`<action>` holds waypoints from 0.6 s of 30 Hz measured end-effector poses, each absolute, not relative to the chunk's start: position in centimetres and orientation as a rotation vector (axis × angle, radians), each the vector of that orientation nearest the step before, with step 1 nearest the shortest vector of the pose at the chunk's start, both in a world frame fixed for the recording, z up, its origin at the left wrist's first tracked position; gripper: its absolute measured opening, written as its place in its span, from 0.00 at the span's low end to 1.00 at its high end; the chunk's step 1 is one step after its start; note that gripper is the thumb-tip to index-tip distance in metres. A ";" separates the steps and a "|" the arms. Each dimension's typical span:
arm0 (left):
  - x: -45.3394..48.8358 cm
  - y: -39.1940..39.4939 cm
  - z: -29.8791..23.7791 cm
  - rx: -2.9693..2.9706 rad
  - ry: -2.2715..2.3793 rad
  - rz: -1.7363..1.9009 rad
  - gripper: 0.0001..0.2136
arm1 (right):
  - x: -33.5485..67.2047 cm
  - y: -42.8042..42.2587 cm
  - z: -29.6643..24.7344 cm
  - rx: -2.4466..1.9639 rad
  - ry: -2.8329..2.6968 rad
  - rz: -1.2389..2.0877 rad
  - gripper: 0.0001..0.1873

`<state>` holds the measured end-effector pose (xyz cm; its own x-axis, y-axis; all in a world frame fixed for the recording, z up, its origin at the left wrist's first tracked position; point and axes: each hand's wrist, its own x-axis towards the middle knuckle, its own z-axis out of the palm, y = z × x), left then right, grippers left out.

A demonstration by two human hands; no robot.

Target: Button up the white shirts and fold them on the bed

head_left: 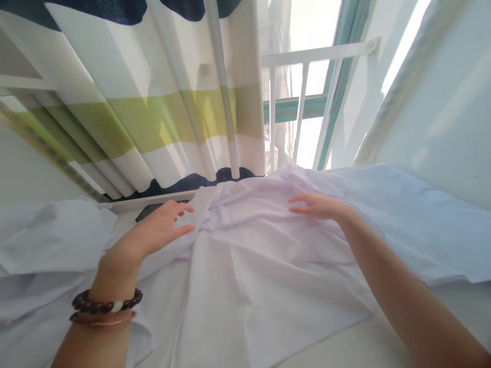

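Note:
A white, crumpled cloth [261, 266] lies spread over a flat surface in front of me. My left hand [161, 227] rests on its left folds with fingers stretched out and slightly spread, holding nothing. A dark bead bracelet and a thin copper bangle [103, 306] sit on that wrist. My right hand [318, 206] lies flat on the cloth farther back, fingers extended toward the left, palm down.
A striped curtain [153, 102] in white, green and dark blue hangs at the back left. A window with white bars [303, 87] and a teal frame is behind the cloth. A dark flat object [148, 210] peeks out beside my left hand. A pale wall [441, 112] stands right.

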<state>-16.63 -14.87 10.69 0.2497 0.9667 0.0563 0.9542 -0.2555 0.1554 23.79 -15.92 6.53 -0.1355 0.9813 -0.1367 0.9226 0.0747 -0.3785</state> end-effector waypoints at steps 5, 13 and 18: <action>-20.7 -15.5 10.9 2.013 2.045 -0.057 0.21 | 28.3 -16.7 8.5 -2.153 -1.958 0.319 0.38; -16.6 -15.4 10.7 2.113 1.795 0.299 0.13 | 29.3 -16.7 8.3 -2.313 -2.072 0.437 0.18; -10.2 -15.9 9.1 1.885 1.403 0.806 0.22 | 23.9 -18.3 10.2 -2.123 -2.160 0.255 0.15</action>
